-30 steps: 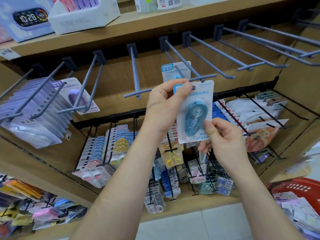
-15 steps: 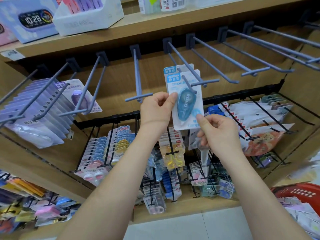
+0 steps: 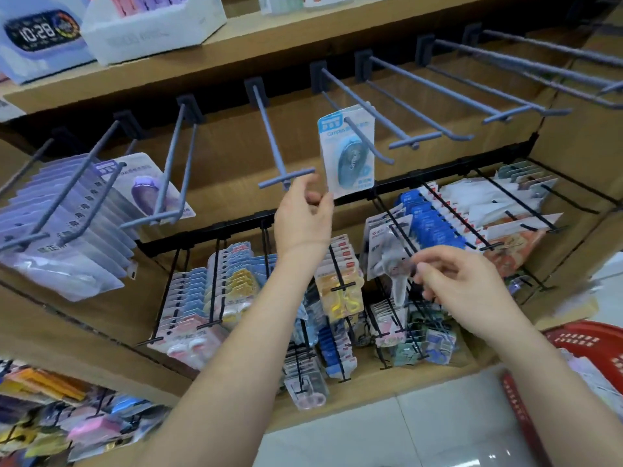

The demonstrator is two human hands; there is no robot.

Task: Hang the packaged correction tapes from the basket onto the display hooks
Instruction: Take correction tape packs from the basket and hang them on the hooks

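A blue correction tape in its white-and-blue pack (image 3: pixel 349 156) hangs on a grey-blue display hook (image 3: pixel 374 148) in the upper row. My left hand (image 3: pixel 303 217) is just below and left of the pack, fingers loosely curled, fingertips by its bottom left corner without gripping it. My right hand (image 3: pixel 462 284) is lower and to the right, apart from the pack, loosely curled and holding nothing. The red basket (image 3: pixel 573 335) sits at the lower right edge with several pale packs (image 3: pixel 593 375) inside.
An empty T-ended hook (image 3: pixel 281 156) juts out left of the hung pack; more empty hooks (image 3: pixel 448 106) run to the right. Purple tape packs (image 3: pixel 67 227) fill the left hooks. A black wire rack (image 3: pixel 337 203) below holds several small stationery packs. A wooden shelf (image 3: pixel 269 45) runs above.
The blue pack has slid back along the hook and now hangs free. My right hand let go and dropped down to the right. My left hand loosened and slipped to the pack's corner.
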